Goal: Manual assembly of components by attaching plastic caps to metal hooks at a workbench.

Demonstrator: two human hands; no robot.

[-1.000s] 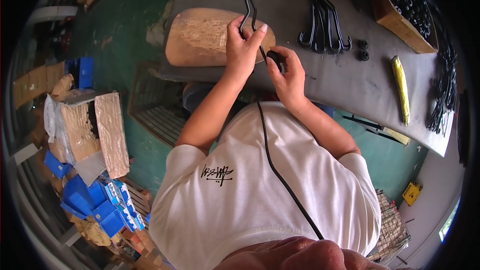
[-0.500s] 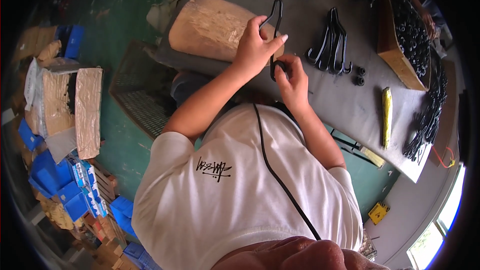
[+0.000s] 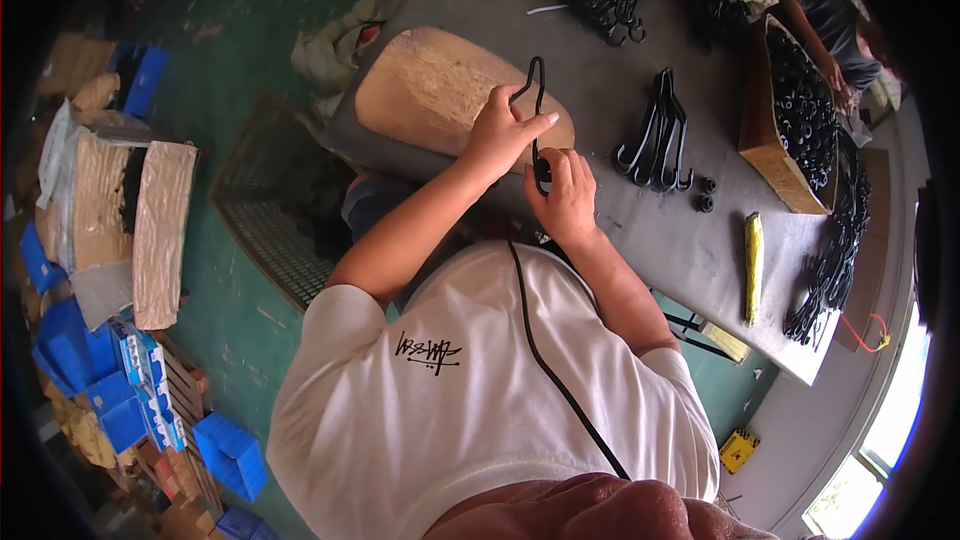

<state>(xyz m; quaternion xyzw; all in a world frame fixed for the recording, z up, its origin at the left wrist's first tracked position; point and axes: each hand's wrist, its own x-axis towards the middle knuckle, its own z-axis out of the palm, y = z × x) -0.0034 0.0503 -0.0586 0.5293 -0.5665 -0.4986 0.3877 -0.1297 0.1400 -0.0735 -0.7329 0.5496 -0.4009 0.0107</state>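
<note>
Lying on the counter (image 3: 650,225) at the left, a tan board (image 3: 420,80) sits beneath and behind the left hand (image 3: 497,135). That hand's fingers are grasping a black bent rod (image 3: 539,90) just below its looped top, which points away from the person. The rod is held up near the counter's close edge, by the board's right end. At its lower end, the fingers of the right hand (image 3: 567,195) are pinching a dark piece (image 3: 543,169); they hide how it meets the rod. Good handling here probably means a firm left grip close to the bend, so the rod cannot twist, with the right thumb pressing evenly along the rod's line rather than sideways. Farther right, a bunch of black hooks (image 3: 655,135) lies well apart from the hands, then two small black rings (image 3: 707,195), a yellow strip (image 3: 752,270) and a cardboard box (image 3: 762,155) full of small black parts (image 3: 805,120).
</note>
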